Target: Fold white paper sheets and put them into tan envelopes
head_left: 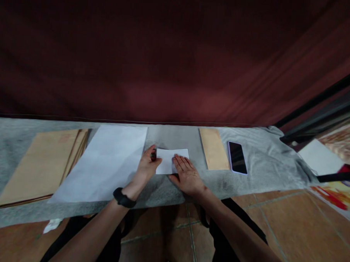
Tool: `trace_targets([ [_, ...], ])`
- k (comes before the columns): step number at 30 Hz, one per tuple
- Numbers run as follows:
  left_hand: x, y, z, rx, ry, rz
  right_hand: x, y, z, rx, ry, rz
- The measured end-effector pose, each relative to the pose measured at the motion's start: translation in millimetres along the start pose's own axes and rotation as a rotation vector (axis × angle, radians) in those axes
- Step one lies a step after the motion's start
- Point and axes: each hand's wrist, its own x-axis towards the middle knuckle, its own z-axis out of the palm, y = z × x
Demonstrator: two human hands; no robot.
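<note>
A small folded white paper (165,161) lies flat on the grey cloth in front of me. My left hand (148,162) is closed at its left edge, with the thumb over the paper and the fingers curled. Something dark (153,155) shows between that thumb and the fingers; I cannot make out whether it is an object or shadow. Flat and open, my right hand (187,176) presses on the paper's right part and hides its lower right corner. A black band (124,198) circles my left wrist.
Left of my hands lie a large white sheet (109,163) and a stack of brown envelopes (43,160). To the right are a smaller brown envelope (214,150) and a phone (237,158). A dark red curtain (172,69) hangs behind the grey cloth (266,162).
</note>
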Motion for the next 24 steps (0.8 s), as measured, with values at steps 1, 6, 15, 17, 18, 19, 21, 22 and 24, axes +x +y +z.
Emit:
trace_targets([
  [1,-2,4,1,-0.097,-0.005,-0.050,1,-1,-1,0.010,0.009,0.003],
  [6,-10,32,4,-0.504,-0.095,-0.180,6,1,-9,0.150,0.112,0.036],
  [15,-25,40,19,-0.605,-0.244,-0.246,23,-2,-17,1.107,0.356,0.375],
  [17,-26,37,19,-0.588,-0.247,-0.242,22,-3,-13,1.199,0.345,0.423],
  [18,-24,35,17,-0.562,-0.225,-0.241,21,-1,-11,1.245,0.347,0.454],
  [19,-22,34,14,-0.522,-0.196,-0.232,20,3,-10,1.293,0.358,0.489],
  [21,-16,32,6,-0.417,-0.161,-0.186,17,15,-8,1.373,0.391,0.564],
  [22,-13,31,2,-0.366,-0.169,-0.159,16,22,-8,1.389,0.406,0.600],
  [24,-8,28,-6,-0.282,-0.240,-0.129,13,37,-7,1.339,0.403,0.636],
])
